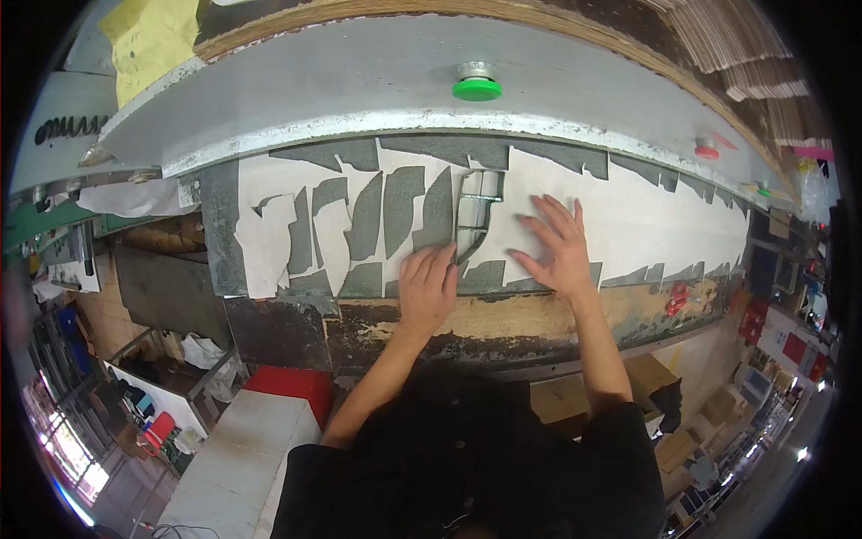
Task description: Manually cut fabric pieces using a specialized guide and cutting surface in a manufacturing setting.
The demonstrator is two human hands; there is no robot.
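A metal cutting die (477, 199), a curved steel-edged frame with cross bars, stands on white sheet material (651, 216). The sheet lies over a dark grey cutting pad (365, 220). My left hand (427, 286) is at the die's near end, its fingers bent together and closed against the edge; the fingertips are partly hidden. To the right of the die, my right hand (558, 251) rests on the sheet with its fingers spread, holding nothing. Left of the die, the sheet has curved cut-out gaps with narrow white strips between them.
A grey metal beam (359, 94) with a green push button (477, 88) and a red button (707, 149) spans behind the pad. A small red object (677, 299) lies on the worn front ledge (530, 322). Layered white sheets (732, 45) are stacked at the far right.
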